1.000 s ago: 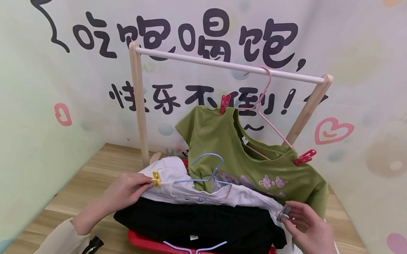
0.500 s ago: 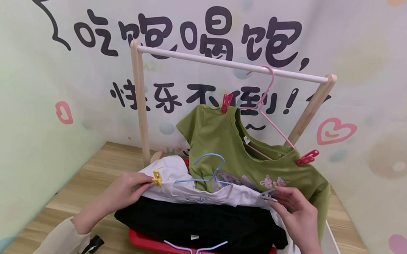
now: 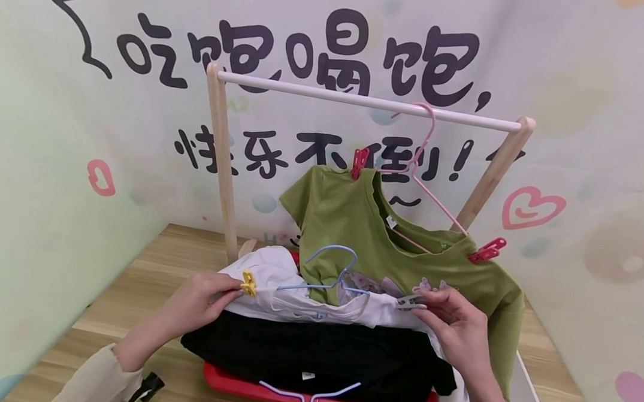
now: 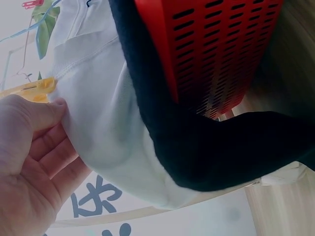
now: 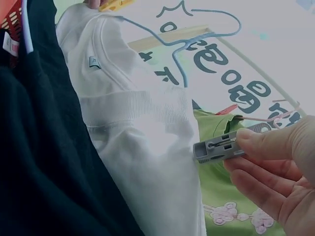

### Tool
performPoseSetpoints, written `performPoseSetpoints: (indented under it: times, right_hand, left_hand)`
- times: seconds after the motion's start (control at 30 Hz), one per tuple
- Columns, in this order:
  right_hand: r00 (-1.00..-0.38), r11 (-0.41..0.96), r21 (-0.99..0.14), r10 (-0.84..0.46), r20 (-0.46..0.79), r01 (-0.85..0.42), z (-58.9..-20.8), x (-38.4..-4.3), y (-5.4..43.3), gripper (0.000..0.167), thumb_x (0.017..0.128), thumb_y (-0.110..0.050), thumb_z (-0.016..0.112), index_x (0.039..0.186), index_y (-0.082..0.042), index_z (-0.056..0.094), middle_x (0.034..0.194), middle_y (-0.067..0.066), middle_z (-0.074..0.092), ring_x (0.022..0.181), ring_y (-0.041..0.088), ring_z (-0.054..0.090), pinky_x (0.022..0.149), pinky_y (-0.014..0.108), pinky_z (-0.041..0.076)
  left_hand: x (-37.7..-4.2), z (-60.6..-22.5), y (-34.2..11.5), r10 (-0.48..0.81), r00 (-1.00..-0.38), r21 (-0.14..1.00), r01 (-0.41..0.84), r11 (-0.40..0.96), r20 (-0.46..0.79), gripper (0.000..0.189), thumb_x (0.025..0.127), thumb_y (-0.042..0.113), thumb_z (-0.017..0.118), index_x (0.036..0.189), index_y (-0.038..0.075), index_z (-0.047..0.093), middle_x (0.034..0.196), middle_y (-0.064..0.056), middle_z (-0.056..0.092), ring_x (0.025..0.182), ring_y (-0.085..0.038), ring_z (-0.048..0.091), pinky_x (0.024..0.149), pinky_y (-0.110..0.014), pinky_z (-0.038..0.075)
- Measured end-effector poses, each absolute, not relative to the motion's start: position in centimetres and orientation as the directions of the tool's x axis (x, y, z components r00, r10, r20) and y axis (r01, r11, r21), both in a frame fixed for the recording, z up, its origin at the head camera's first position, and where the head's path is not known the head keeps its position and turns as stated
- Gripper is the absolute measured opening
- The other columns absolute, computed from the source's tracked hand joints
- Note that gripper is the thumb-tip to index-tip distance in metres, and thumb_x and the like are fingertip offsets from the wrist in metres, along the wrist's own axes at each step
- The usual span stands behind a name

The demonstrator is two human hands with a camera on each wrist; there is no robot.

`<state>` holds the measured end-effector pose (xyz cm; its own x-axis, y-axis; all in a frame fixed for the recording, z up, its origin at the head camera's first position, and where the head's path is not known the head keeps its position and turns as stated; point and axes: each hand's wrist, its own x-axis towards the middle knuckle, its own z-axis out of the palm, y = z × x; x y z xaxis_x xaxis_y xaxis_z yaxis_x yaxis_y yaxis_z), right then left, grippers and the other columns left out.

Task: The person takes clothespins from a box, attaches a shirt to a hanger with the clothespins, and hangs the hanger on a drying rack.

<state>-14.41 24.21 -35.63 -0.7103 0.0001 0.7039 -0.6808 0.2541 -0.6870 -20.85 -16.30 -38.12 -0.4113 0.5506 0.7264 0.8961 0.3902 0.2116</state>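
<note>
A white shirt [image 3: 274,310] with a ribbed neckline has a blue wire hanger [image 3: 343,271] in its neck opening. With thumb and fingers, my left hand [image 3: 210,295] pinches the shirt's left shoulder, right beside a yellow clothespin [image 3: 249,283] fixed there. My right hand [image 3: 454,327] holds a grey clothespin [image 5: 219,149] between thumb and fingers. That pin's tip meets the edge of the white shirt's right shoulder; whether it bites the cloth I cannot tell. Behind hangs a green T-shirt [image 3: 337,219] on a pink hanger [image 3: 423,146], with red clothespins [image 3: 359,163] on its shoulders.
A black garment [image 3: 320,357] lies over a red slotted basket [image 4: 211,49] in front. Another light-blue hanger [image 3: 308,397] shows at the bottom edge. The rack's white rail [image 3: 326,96] spans wooden posts, and a black clip [image 3: 148,387] is near the left sleeve.
My right hand has moved leftward with the grey clothespin, from the shirt's far right side in to its shoulder near the hanger. The left hand stays put.
</note>
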Motion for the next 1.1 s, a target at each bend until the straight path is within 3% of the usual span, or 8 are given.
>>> performPoseSetpoints:
  times: [0.2, 0.3, 0.67, 0.83, 1.0, 1.1]
  right_hand:
    - [-0.739, 0.301, -0.704, -0.004, 0.674, -0.643, -35.6, -14.9, 24.3, 0.030, 0.059, 0.031, 0.068, 0.083, 0.012, 0.061, 0.089, -0.003, 0.071, 0.080, 0.004, 0.067, 0.064, 0.016, 0.052]
    - [-0.752, 0.300, -0.713, -0.024, 0.659, -0.634, -35.7, -15.2, 24.4, 0.029, 0.060, 0.029, 0.069, 0.082, 0.011, 0.062, 0.088, -0.003, 0.070, 0.081, 0.003, 0.067, 0.063, 0.016, 0.052]
    - [-0.734, 0.293, -0.694, -0.038, 0.678, -0.657, -36.1, -15.8, 24.4, 0.032, 0.056, 0.031, 0.068, 0.077, 0.008, 0.063, 0.086, -0.002, 0.070, 0.077, 0.002, 0.066, 0.061, 0.014, 0.051]
    - [-0.740, 0.318, -0.694, -0.039, 0.672, -0.646, -36.5, -16.0, 24.2, 0.033, 0.055, 0.030, 0.070, 0.077, 0.007, 0.063, 0.084, -0.005, 0.070, 0.072, 0.000, 0.065, 0.059, 0.014, 0.051]
    - [-0.734, 0.300, -0.677, -0.143, 0.664, -0.672, -37.0, -16.2, 24.6, 0.046, 0.058, 0.031, 0.068, 0.099, 0.013, 0.059, 0.095, 0.001, 0.067, 0.085, 0.002, 0.063, 0.071, 0.015, 0.051]
    - [-0.719, 0.405, -0.609, -0.219, 0.660, -0.682, -37.3, -16.3, 24.8, 0.061, 0.059, 0.027, 0.072, 0.115, 0.011, 0.054, 0.103, 0.011, 0.064, 0.092, 0.004, 0.060, 0.077, 0.015, 0.049]
  left_hand:
    - [-21.0, -38.2, -16.4, 0.563, -0.390, 0.206, 0.909, 0.363, 0.729, 0.003, 0.081, 0.002, 0.071, 0.084, 0.002, 0.070, 0.078, -0.001, 0.069, 0.067, -0.009, 0.062, 0.061, -0.019, 0.050]
    - [-21.0, -38.1, -16.5, 0.565, -0.388, 0.207, 0.910, 0.358, 0.729, 0.003, 0.083, 0.004, 0.069, 0.085, 0.002, 0.071, 0.078, -0.002, 0.070, 0.067, -0.009, 0.063, 0.061, -0.019, 0.051]
    - [-20.9, -38.1, -16.5, 0.567, -0.408, 0.218, 0.901, 0.374, 0.715, 0.024, 0.066, -0.011, 0.074, 0.084, 0.003, 0.071, 0.079, -0.003, 0.070, 0.068, -0.009, 0.063, 0.064, -0.018, 0.051]
    - [-21.0, -38.1, -16.5, 0.570, -0.399, 0.217, 0.907, 0.361, 0.718, 0.024, 0.066, -0.012, 0.073, 0.085, 0.002, 0.071, 0.079, -0.003, 0.070, 0.068, -0.010, 0.063, 0.064, -0.018, 0.051]
    - [-21.1, -38.0, -16.4, 0.572, -0.396, 0.215, 0.908, 0.359, 0.718, 0.024, 0.065, -0.013, 0.073, 0.083, 0.001, 0.071, 0.078, -0.004, 0.070, 0.068, -0.010, 0.063, 0.063, -0.019, 0.051]
    - [-21.0, -38.0, -16.4, 0.570, -0.408, 0.221, 0.902, 0.370, 0.713, 0.025, 0.063, -0.014, 0.073, 0.083, 0.001, 0.071, 0.078, -0.004, 0.070, 0.068, -0.010, 0.063, 0.063, -0.019, 0.051]
